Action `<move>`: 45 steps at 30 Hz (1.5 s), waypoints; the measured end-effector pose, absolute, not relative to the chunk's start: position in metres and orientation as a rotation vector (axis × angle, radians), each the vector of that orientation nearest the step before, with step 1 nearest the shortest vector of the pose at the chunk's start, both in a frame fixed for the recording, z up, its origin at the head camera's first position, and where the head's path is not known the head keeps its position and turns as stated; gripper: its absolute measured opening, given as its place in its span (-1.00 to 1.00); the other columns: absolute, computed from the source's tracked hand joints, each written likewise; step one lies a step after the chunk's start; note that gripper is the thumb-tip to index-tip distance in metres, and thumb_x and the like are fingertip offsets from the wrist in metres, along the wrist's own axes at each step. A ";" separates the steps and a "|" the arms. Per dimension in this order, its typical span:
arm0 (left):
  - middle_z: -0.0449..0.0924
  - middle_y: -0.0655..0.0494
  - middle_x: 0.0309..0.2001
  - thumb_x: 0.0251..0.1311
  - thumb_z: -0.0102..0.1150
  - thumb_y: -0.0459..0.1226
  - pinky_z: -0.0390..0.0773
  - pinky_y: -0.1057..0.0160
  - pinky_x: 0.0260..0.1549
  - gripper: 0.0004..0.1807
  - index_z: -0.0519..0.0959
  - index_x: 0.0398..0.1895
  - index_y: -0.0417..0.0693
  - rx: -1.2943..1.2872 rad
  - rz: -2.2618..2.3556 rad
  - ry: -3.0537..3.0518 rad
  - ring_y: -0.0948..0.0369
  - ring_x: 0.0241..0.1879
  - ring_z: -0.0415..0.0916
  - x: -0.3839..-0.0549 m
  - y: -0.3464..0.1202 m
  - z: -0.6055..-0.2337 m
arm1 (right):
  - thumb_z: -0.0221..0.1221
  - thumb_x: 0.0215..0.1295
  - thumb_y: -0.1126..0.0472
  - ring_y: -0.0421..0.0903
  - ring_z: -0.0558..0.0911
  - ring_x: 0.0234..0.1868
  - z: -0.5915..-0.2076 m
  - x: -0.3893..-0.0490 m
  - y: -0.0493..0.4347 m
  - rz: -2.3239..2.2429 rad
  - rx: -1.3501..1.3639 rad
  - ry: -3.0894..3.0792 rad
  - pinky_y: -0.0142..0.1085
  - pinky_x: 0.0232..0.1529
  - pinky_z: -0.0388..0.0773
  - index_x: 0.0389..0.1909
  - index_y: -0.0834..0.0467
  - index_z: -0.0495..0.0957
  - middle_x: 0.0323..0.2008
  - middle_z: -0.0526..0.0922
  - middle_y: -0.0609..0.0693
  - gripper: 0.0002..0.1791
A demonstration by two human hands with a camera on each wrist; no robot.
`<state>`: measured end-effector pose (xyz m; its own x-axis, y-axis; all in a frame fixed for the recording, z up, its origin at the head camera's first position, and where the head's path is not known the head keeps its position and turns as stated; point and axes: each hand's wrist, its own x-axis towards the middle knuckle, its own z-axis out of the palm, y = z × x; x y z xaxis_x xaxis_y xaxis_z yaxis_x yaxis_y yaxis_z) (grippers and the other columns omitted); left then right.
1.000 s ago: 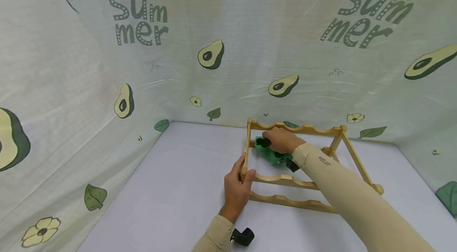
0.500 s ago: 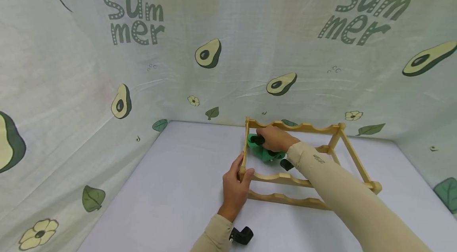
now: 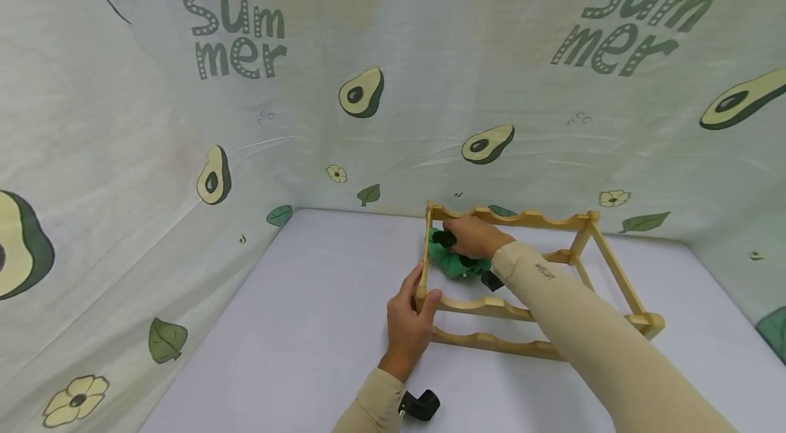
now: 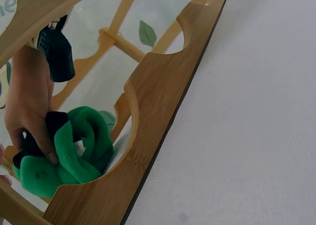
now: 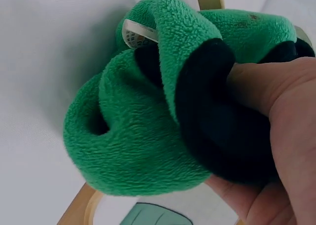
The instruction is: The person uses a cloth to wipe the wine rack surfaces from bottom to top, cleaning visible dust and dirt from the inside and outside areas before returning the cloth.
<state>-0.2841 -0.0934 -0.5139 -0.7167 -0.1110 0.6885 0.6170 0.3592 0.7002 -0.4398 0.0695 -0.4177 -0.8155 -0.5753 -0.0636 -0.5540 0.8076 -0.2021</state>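
A light wooden rack (image 3: 491,309) with scalloped rails stands on the white table. My left hand (image 3: 408,327) holds its near left corner, thumb on the front rail and fingers along the side. Inside the rack's left end, my right hand (image 3: 477,237) grips a bunched green plush cloth (image 3: 453,264) by its black part. In the right wrist view, the thumb presses the black part (image 5: 217,121) and a white label (image 5: 139,33) pokes from the folds. In the left wrist view, the cloth (image 4: 84,143) lies behind a scalloped rail (image 4: 148,101). The right palm is hidden.
The white tabletop (image 3: 295,324) stretches left of the rack. Black wrist cameras sit at the left wrist (image 3: 420,406) and the right wrist (image 3: 492,281). A curtain printed with avocados (image 3: 362,93) hangs behind and beside the table.
My right hand has moved slightly left with the cloth, toward the rack's left side, then nearly stopped. The left hand keeps its hold on the corner. The head view has shifted a little.
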 end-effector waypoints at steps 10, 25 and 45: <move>0.57 -0.03 0.21 0.30 0.30 -0.13 0.58 0.11 0.01 -0.40 0.46 0.36 -0.13 -0.431 -1.331 -1.964 0.06 0.13 0.57 -0.286 -0.093 -0.514 | 0.30 0.28 0.34 -0.08 0.59 -0.22 -0.415 -0.439 0.082 -0.154 -0.881 2.863 -0.08 -0.07 0.56 0.04 0.21 0.61 -0.14 0.66 0.05 -0.69; 0.61 -0.03 0.16 0.30 0.31 -0.10 0.62 0.23 -0.16 -0.39 0.46 0.37 -0.11 -0.383 -1.346 -1.994 0.17 -0.15 0.62 -0.283 -0.096 -0.514 | 0.29 0.24 0.38 -0.13 0.56 -0.32 -0.416 -0.437 0.096 -0.085 -0.837 2.853 -0.13 -0.15 0.57 0.01 0.24 0.66 -0.20 0.69 0.04 -0.70; 0.60 -0.01 0.17 0.30 0.31 -0.09 0.62 0.26 -0.14 -0.38 0.46 0.37 -0.12 -0.388 -1.338 -1.990 0.27 -0.10 0.60 -0.282 -0.095 -0.513 | 0.27 0.25 0.41 -0.09 0.52 -0.35 -0.409 -0.438 0.103 -0.055 -0.758 2.809 -0.18 -0.21 0.53 -0.05 0.22 0.68 -0.29 0.65 -0.01 -0.75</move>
